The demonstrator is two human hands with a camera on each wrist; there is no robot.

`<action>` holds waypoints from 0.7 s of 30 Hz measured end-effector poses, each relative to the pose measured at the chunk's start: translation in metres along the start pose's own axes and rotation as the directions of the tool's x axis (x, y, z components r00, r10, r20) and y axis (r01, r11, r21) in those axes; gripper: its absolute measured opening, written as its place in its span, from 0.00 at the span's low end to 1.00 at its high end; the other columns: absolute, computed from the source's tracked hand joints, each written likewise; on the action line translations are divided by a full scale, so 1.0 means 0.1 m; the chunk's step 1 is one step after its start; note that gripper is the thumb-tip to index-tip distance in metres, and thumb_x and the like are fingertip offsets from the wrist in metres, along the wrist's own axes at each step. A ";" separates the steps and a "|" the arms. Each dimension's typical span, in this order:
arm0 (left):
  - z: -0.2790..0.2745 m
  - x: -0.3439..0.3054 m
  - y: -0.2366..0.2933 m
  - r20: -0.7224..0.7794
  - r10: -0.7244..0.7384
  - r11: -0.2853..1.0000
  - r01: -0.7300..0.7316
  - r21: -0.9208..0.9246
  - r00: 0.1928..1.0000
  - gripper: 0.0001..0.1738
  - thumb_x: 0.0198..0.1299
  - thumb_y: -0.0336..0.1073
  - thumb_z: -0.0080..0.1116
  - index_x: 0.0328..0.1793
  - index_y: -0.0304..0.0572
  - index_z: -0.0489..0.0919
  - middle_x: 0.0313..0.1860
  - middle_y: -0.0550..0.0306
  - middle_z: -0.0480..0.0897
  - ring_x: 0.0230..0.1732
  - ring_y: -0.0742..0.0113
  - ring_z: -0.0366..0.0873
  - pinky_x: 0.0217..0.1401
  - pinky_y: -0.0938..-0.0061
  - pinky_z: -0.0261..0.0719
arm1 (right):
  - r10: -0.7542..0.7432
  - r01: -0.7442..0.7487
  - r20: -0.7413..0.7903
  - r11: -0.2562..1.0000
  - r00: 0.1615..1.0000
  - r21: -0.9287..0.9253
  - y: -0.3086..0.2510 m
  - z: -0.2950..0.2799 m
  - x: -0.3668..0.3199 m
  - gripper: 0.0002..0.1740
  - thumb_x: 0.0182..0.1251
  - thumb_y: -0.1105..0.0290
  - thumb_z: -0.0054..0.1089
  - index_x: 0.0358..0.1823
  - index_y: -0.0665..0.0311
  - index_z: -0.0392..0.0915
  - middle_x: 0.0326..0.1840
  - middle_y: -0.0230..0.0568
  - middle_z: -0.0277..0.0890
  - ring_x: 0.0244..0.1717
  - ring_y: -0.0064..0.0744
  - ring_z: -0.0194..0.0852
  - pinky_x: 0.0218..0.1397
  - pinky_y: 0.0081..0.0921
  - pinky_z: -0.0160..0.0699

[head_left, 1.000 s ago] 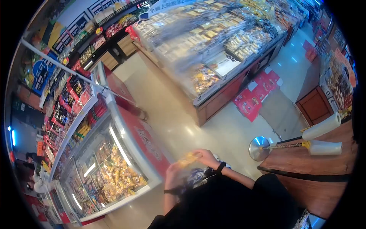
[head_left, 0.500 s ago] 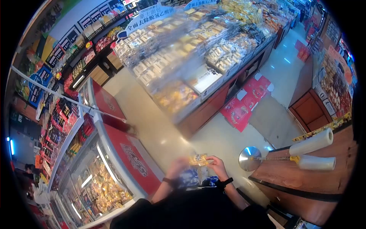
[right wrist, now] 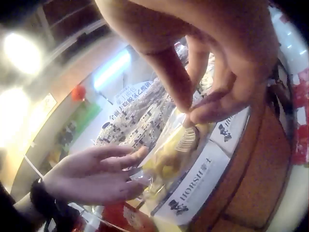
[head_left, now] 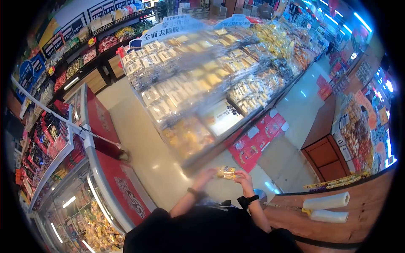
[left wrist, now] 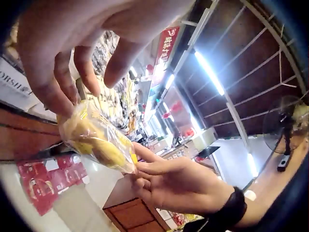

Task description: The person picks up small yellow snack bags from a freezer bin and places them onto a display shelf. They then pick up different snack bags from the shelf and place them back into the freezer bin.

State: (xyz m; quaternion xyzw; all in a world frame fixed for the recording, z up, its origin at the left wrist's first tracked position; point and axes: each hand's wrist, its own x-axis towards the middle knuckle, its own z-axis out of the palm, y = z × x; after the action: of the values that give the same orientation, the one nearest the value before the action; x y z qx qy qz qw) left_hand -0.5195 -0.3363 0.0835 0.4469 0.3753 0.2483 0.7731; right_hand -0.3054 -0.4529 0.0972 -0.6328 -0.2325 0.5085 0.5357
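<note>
A small clear packet point(head_left: 226, 172) with a yellow item inside is held up in front of the body. My right hand point(head_left: 244, 180) pinches its right end; the right wrist view shows thumb and fingertips together on the wrapper point(right wrist: 175, 126). At the other end is my left hand point(head_left: 204, 179), blurred in the head view. In the left wrist view, fingertips of the left hand point(left wrist: 82, 38) touch the packet point(left wrist: 99, 140), while the thumb stands apart. Its fingers look fairly straight in the right wrist view.
Ahead stands a large display point(head_left: 185, 88) of packaged goods. A glass-topped freezer point(head_left: 101, 219) is on the left. Flattened red cardboard point(head_left: 255, 141) lies on the floor, and two clear plastic rolls point(head_left: 327, 201) rest on the wooden counter point(head_left: 367, 206) at right.
The head view has shifted, with the display and counter rolls now lower in it. From both hands being close around the packet, the left has moved back to the packet's left end.
</note>
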 end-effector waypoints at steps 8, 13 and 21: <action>-0.08 0.43 0.67 -0.190 0.034 0.982 -0.068 -0.176 0.981 0.07 0.64 0.33 0.54 0.47 0.44 0.78 0.40 0.63 0.79 0.43 0.75 0.77 0.45 0.79 0.75 | -0.079 0.096 0.075 0.962 0.994 -0.255 -0.44 0.29 0.94 0.24 0.57 0.82 0.55 0.57 0.63 0.75 0.54 0.41 0.79 0.40 0.25 0.79 0.40 0.21 0.77; -0.27 0.79 0.22 -0.345 0.261 0.956 -0.292 -0.040 0.902 0.07 0.63 0.34 0.56 0.44 0.40 0.78 0.42 0.62 0.78 0.46 0.73 0.75 0.52 0.77 0.71 | 0.085 -0.046 0.176 0.975 0.981 -0.215 -0.33 0.49 1.66 0.23 0.60 0.80 0.53 0.58 0.62 0.75 0.53 0.38 0.80 0.36 0.20 0.76 0.32 0.18 0.74; -0.30 1.10 0.44 -0.480 0.258 0.964 -0.253 0.076 0.839 0.10 0.65 0.36 0.56 0.45 0.38 0.78 0.44 0.56 0.76 0.47 0.64 0.75 0.53 0.71 0.72 | -0.059 0.182 0.402 0.944 0.914 -0.275 -0.34 0.80 2.40 0.19 0.66 0.73 0.51 0.58 0.65 0.75 0.54 0.35 0.79 0.49 0.21 0.74 0.50 0.17 0.71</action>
State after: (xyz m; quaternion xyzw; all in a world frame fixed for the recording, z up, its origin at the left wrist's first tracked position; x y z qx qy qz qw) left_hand -0.4802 -0.2212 0.0732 0.4199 0.4953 0.4514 0.6120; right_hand -0.2783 -0.2054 0.0414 -0.5788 -0.4491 0.5470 0.4051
